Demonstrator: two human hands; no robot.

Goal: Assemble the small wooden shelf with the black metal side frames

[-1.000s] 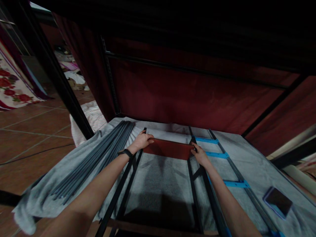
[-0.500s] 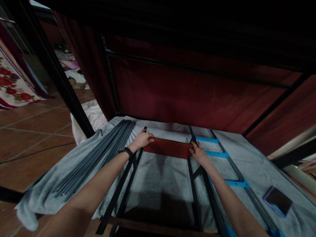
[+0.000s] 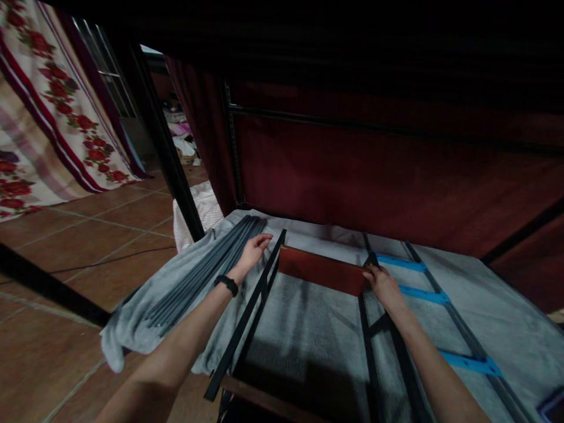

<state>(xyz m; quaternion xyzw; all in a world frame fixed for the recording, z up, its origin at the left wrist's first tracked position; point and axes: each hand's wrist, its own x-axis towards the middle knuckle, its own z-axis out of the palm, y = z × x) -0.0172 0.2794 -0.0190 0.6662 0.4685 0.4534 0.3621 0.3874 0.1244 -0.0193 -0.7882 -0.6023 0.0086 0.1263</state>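
Observation:
A reddish-brown board [image 3: 324, 270] stands on edge between two dark metal side frames. My right hand [image 3: 384, 286] grips its right end, fingers on the top corner by the right metal frame [image 3: 366, 346]. Off the board's left end, my left hand [image 3: 254, 252] hovers just beside the left metal frame [image 3: 251, 314], fingers loosely stretched toward it and nothing visible in them. A dark band circles the left wrist. Nearer me, another brown board [image 3: 259, 399] spans the frames. Grey cloth [image 3: 304, 317] lies beneath everything.
Several grey tubes [image 3: 207, 276] lie bundled on the left. To the right is a ladder-like frame with blue crosspieces [image 3: 425, 294]. A phone [image 3: 553, 406] shows at the lower right edge. A black post [image 3: 165, 147] rises at left, before a dark red curtain [image 3: 352, 170].
My left hand has let go of the board's left end and moved left of the metal frame. The right hand stays on the board. The view has swung left.

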